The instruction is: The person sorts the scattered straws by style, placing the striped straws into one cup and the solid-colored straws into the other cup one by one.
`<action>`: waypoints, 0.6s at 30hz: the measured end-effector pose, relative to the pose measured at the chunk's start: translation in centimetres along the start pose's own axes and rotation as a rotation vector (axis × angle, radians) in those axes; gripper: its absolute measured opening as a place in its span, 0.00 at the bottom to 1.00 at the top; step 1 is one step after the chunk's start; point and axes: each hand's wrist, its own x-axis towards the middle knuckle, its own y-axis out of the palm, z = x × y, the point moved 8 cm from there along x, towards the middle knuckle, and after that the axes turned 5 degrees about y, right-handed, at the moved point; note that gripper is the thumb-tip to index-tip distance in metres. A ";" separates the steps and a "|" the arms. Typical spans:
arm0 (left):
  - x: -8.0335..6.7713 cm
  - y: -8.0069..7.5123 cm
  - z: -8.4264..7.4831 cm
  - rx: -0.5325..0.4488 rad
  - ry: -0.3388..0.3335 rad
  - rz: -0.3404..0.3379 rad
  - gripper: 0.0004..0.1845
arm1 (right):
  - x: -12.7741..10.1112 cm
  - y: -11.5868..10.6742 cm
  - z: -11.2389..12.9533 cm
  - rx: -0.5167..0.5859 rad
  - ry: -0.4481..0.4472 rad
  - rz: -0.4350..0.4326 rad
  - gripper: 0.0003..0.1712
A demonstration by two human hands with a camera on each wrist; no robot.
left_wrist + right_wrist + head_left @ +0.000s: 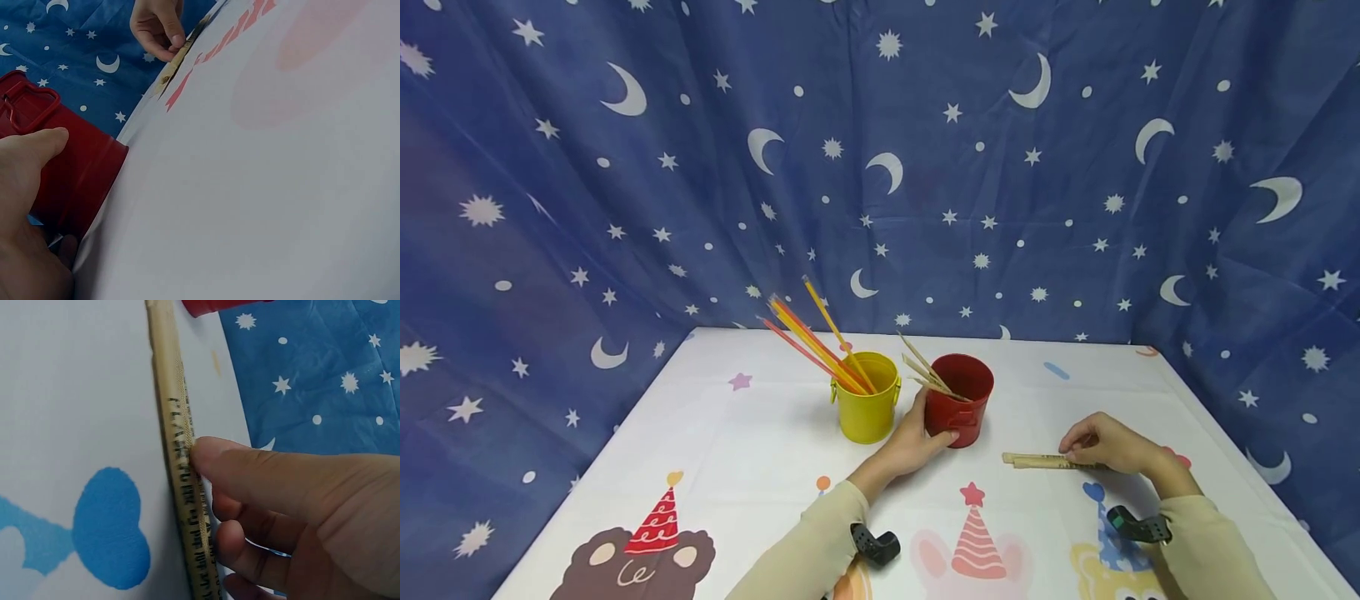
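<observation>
My left hand [913, 442] grips the side of a small red bucket [81, 169], its thumb lying below the folded handle. Several thin paper-wrapped sticks [925, 367] lean out of the bucket's left side. Over to the right, my right hand [1108, 443] pinches at slim paper-wrapped chopsticks [175, 425] with dark printed characters, which lie on the table. The thumb tip touches their edge in the right wrist view; the index fingertip is hidden there. In the left wrist view, the right hand [159, 28] appears at the top with its fingertips on the chopsticks [169, 74].
Left of the red bucket stands a yellow bucket [865, 417] with several orange and yellow sticks [820, 342] tilted to the left. A white tablecloth [760, 467] with cartoon party-hat prints covers the table. Behind it hangs a blue curtain [850, 167] with stars and moons.
</observation>
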 end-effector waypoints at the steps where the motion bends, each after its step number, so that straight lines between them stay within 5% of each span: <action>1: 0.0 -0.1 0.0 0.002 0.000 -0.002 0.47 | 0.1 0.0 -0.1 0.005 0.008 0.002 0.07; 18: -0.1 -0.1 -0.1 0.008 0.021 -0.015 0.47 | 0.2 0.3 -0.5 0.008 0.045 -0.041 0.03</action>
